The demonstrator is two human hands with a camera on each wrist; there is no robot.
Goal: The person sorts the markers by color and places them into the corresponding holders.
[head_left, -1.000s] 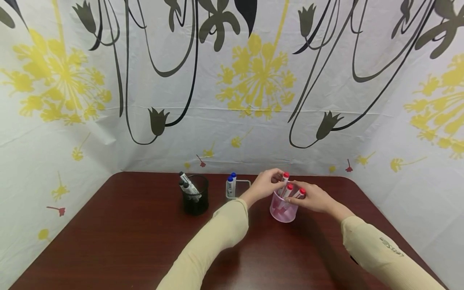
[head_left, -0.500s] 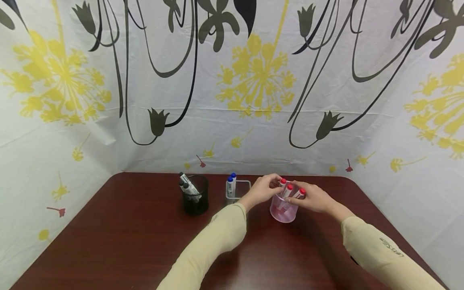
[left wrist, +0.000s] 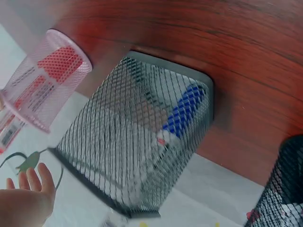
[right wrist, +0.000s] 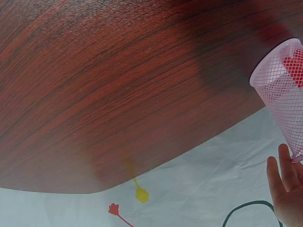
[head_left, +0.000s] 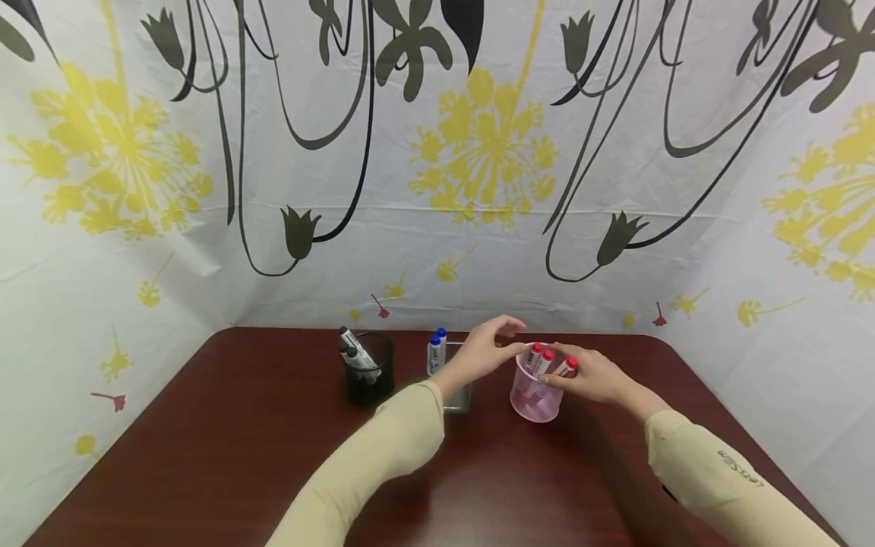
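Note:
On the right of the table stands a pink mesh pen cup (head_left: 535, 399) with 3 red-capped markers (head_left: 548, 357) in it, caps up. My right hand (head_left: 593, 374) holds its rim, thumb in front and fingers at the far side; the right wrist view shows fingertips at the rim of the pink cup (right wrist: 284, 99). Just left of the cup, my left hand (head_left: 484, 351) is in the air with fingers spread and nothing between them. Below its wrist is a grey mesh pen holder (head_left: 459, 399), partly hidden, with 2 blue-capped markers (head_left: 434, 355) upright in it.
A black mesh pen cup (head_left: 369, 389) with several black-capped markers (head_left: 352, 351) stands at the left. The dark red wooden table (head_left: 225, 448) ends at the back against a floral cloth (head_left: 383, 175).
The left hand has lowered a red-capped marker into the pink cup, let go of it and moved left, away from the rim. The right hand has stayed at the cup.

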